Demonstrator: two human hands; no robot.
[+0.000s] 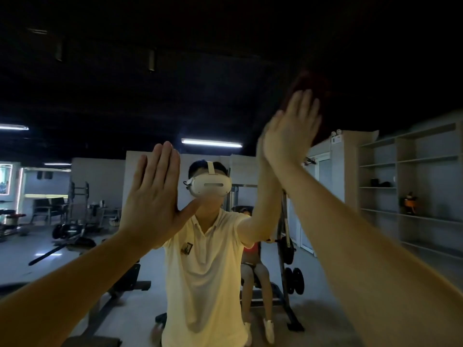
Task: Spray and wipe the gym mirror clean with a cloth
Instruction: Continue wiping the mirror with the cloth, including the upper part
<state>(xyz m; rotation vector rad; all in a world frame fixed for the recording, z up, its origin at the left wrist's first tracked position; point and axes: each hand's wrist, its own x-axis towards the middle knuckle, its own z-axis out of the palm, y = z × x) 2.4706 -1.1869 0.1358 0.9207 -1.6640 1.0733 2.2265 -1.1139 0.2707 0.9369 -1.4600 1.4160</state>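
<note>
The gym mirror (pixel 100 108) fills the whole view in front of me and reflects me and the room. My left hand (pixel 152 196) lies flat against the glass, fingers straight and together, thumb out to the right. Higher on the right, my right hand (pixel 293 131) presses a dark red cloth (pixel 315 88) flat on the mirror with straight fingers. The cloth shows above and to the right of the fingertips, and the palm hides the rest of it. No spray bottle is in view.
The reflection shows a weight bench and rack (pixel 288 259) behind me with a person seated there, barbells and machines (pixel 70 226) at the left, and open shelving (pixel 411 186) along the right wall.
</note>
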